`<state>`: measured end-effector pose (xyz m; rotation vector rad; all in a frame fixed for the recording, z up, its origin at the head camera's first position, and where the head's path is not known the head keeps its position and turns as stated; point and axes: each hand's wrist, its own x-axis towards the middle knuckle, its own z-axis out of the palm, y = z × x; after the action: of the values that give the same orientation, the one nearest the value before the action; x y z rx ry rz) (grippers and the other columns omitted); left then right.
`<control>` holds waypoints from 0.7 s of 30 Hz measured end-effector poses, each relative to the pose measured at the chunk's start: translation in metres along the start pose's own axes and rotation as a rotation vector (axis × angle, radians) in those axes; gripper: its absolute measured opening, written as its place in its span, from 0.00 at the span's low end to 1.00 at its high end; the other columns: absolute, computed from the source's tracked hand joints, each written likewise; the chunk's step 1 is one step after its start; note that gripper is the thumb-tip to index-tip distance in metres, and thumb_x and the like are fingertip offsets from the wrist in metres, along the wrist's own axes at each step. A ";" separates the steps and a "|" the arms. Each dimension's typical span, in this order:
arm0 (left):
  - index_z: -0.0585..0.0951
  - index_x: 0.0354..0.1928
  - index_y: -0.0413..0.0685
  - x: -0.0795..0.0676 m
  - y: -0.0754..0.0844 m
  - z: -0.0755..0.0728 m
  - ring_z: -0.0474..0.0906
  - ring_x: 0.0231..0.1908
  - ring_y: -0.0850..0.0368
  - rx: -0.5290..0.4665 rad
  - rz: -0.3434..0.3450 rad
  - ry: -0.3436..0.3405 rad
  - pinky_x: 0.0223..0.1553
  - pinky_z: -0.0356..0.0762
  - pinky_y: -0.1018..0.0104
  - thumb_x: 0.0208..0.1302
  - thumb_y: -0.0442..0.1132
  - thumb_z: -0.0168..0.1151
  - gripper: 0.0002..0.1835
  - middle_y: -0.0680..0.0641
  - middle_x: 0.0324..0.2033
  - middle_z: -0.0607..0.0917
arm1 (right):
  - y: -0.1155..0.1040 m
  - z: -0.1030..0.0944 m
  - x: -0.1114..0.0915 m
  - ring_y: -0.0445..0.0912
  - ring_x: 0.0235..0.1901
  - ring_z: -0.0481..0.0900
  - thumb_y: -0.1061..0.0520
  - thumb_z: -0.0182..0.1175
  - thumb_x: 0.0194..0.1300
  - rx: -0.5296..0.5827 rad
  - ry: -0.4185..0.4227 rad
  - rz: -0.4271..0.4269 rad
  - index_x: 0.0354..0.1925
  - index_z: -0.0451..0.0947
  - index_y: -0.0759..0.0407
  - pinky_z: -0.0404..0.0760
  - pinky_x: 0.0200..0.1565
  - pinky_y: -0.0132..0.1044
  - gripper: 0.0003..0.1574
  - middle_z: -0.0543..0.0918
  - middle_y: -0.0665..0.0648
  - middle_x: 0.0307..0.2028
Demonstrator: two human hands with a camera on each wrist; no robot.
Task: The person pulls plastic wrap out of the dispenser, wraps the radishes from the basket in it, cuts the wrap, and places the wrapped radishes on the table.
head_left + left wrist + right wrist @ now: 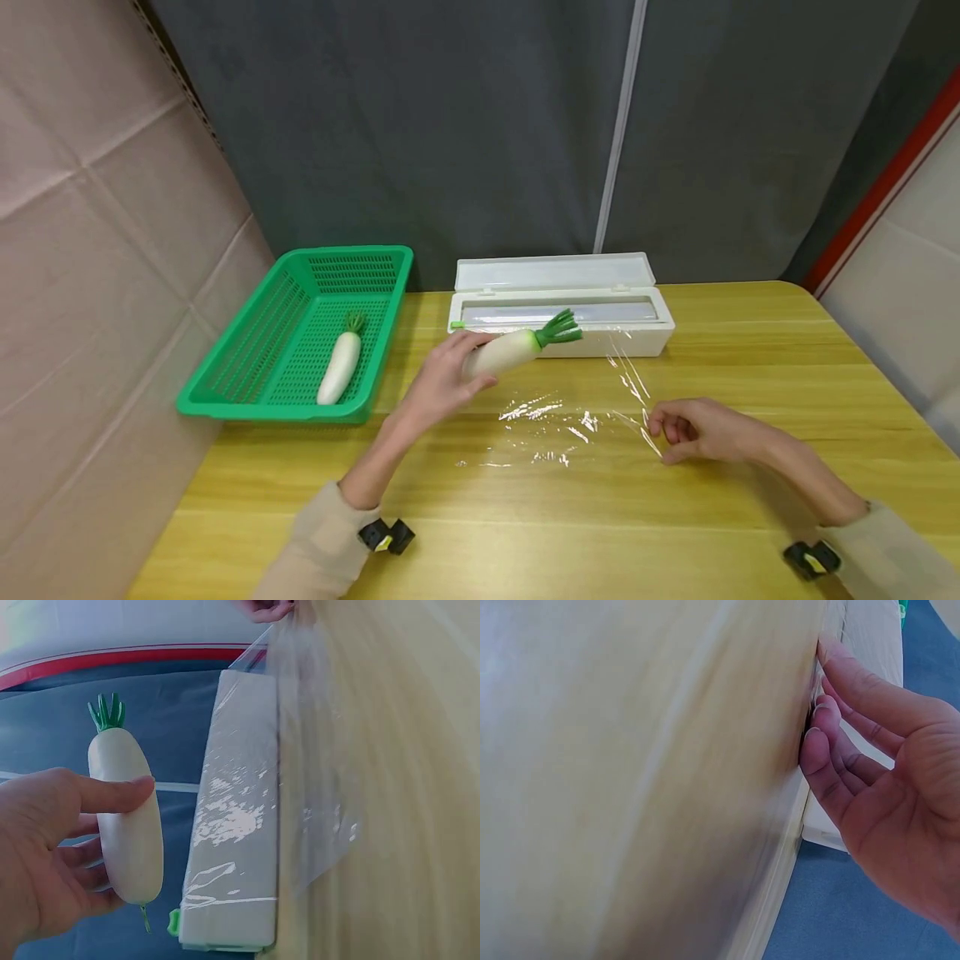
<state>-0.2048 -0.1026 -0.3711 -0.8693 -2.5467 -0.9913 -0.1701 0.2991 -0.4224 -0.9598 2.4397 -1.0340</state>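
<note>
My left hand grips a white radish with green stalks, held up in front of a white cling film box. In the left wrist view, the thumb lies across the radish and the fingers go behind it. A clear sheet of cling film stretches from the box over the table toward my right hand. The right thumb and curled fingers pinch the film's right edge; the left wrist view shows the film drawn up to that hand.
A green plastic basket stands at the left, with another white radish inside. The box's lid stands raised at the back. Behind the wooden table hangs a dark grey curtain.
</note>
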 end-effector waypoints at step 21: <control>0.78 0.62 0.42 0.013 0.013 0.064 0.78 0.54 0.50 0.035 -0.066 -0.258 0.60 0.76 0.54 0.54 0.35 0.78 0.32 0.46 0.55 0.81 | -0.001 0.000 0.000 0.35 0.28 0.71 0.55 0.74 0.59 0.024 -0.006 0.028 0.41 0.75 0.57 0.74 0.28 0.30 0.18 0.74 0.49 0.29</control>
<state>-0.2088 -0.0455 -0.4057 -0.9646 -2.8148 -0.9010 -0.1690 0.2987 -0.4218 -0.9168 2.4240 -1.0469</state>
